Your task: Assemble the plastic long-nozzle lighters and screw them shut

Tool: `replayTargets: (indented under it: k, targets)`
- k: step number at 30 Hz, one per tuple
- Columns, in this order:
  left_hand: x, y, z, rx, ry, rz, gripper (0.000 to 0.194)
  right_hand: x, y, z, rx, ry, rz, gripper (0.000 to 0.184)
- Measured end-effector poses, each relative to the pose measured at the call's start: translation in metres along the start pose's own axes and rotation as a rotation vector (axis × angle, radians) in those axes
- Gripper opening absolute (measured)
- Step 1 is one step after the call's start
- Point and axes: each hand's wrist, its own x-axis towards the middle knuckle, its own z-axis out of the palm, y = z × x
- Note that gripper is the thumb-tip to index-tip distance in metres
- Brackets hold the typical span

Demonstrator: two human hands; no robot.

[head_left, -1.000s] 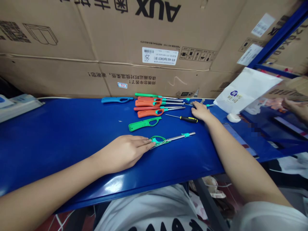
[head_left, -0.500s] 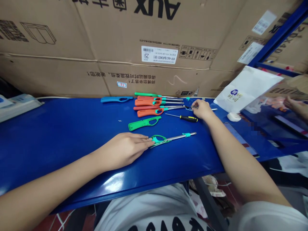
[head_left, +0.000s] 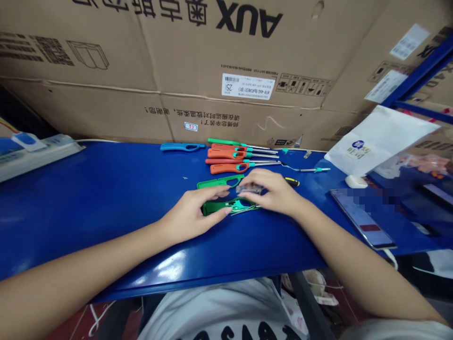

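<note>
My right hand (head_left: pixel 276 192) pinches a small greyish part (head_left: pixel 252 189), blurred by motion, above an opened green lighter (head_left: pixel 214 208). Inside that lighter's shell sit turquoise pieces, and its metal tube is mostly hidden behind my right hand. Thumb and fingers apart, my left hand (head_left: pixel 187 215) is at the lighter's left end; whether it touches the shell I cannot tell. Just behind lies a separate green shell half (head_left: pixel 212 182). A screwdriver's black and yellow handle (head_left: pixel 293 182) shows past my right hand. Farther back are several lighters, among them an orange one (head_left: pixel 226 168).
A blue lighter shell (head_left: pixel 182 147) and a thin metal tube (head_left: pixel 313 169) lie along the back of the blue table (head_left: pixel 123 203). A large cardboard box (head_left: pixel 198 99) walls the rear. On the right are a white bag (head_left: pixel 368 146) and a phone (head_left: pixel 363 219); a power strip (head_left: pixel 53 151) stands left.
My right hand has come back from the rear tube to the green lighter, carrying the small greyish part. My left hand's fingers have spread, uncovering more of the shell.
</note>
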Motion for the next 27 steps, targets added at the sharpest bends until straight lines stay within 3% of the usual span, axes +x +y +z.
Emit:
replayTargets:
  k: [4,8,10,13,15,18,27]
  targets:
    - [0.001,0.007,0.004,-0.307,0.072,-0.171,0.051,0.002,-0.028,0.029,0.002,-0.087,-0.151,0.015]
    - [0.0,0.011,0.007,-0.349,0.012,-0.186,0.03,0.002,-0.032,0.031,-0.061,-0.155,-0.194,0.022]
    - [0.0,0.01,0.007,-0.353,0.005,-0.199,0.03,0.001,-0.031,0.024,-0.074,-0.189,-0.15,0.026]
    - [0.001,0.006,0.006,-0.362,0.035,-0.262,0.033,0.0,-0.025,0.012,0.013,-0.188,0.05,0.04]
    - [0.003,0.003,0.005,-0.397,0.049,-0.301,0.033,-0.002,-0.021,0.006,0.085,-0.165,0.149,0.031]
    - [0.007,-0.001,0.003,-0.499,0.035,-0.337,0.032,-0.004,-0.017,0.005,0.153,-0.178,0.144,0.008]
    - [0.01,-0.004,0.0,-0.697,0.048,-0.458,0.034,-0.006,-0.028,0.013,0.153,-0.459,0.071,0.007]
